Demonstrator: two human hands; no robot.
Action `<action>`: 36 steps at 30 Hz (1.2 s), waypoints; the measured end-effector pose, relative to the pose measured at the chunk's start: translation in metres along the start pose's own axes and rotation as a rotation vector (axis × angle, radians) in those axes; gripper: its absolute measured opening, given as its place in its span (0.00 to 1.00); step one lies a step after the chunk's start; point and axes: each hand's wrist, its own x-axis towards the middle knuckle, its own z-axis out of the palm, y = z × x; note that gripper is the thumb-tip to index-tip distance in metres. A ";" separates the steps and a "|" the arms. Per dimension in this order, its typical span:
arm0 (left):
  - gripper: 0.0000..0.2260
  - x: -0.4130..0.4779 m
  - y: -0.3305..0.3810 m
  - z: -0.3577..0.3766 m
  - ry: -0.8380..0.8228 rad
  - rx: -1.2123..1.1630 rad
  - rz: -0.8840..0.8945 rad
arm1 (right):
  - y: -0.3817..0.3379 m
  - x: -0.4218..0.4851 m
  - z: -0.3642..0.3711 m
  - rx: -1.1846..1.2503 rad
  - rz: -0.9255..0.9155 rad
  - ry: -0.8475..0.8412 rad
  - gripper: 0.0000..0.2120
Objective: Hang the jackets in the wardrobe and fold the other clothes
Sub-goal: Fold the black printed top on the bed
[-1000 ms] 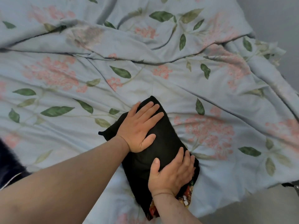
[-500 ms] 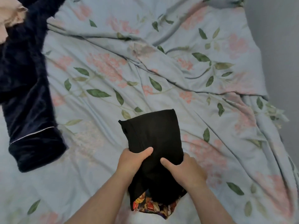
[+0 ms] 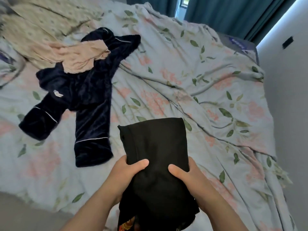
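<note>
The folded black garment (image 3: pixel 155 144) sits low in the centre of the view, a compact oblong pointing towards twelve o'clock over the floral duvet (image 3: pixel 208 84) of the bed (image 3: pixel 240 45). Both hands are clamped on its near half. The left hand (image 3: pixel 122 174) grips the edge at nine o'clock and the right hand (image 3: pixel 189 178) the edge at three o'clock. Each has its thumb laid on top and its fingers tucked underneath, out of sight. The hands are apart, with a band of black cloth between the two thumbs. Whether the far end rests on the duvet or hangs just clear of it I cannot tell.

It looks like light, soft cloth with no stiffness of its own, so the layers would likely slide and sag open if held by one corner. A colourful printed part (image 3: pixel 128 222) peeps out at the six o'clock end, where the fold seems loosest. Holding both long edges, thumbs above and fingers below, seems the sound grip.

From the bundle, a navy velvet garment (image 3: pixel 90 104) lies sprawled and unfolded at about ten o'clock, well apart. A beige garment (image 3: pixel 78 57) is draped across its upper part. Both, I judge, are yet to be dealt with. Teal curtains (image 3: pixel 225 15) hang at one o'clock beyond the bed.
</note>
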 end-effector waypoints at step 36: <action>0.25 -0.498 0.214 -0.305 1.277 -0.219 0.693 | -0.391 -0.287 0.432 -0.323 -0.833 -1.032 0.23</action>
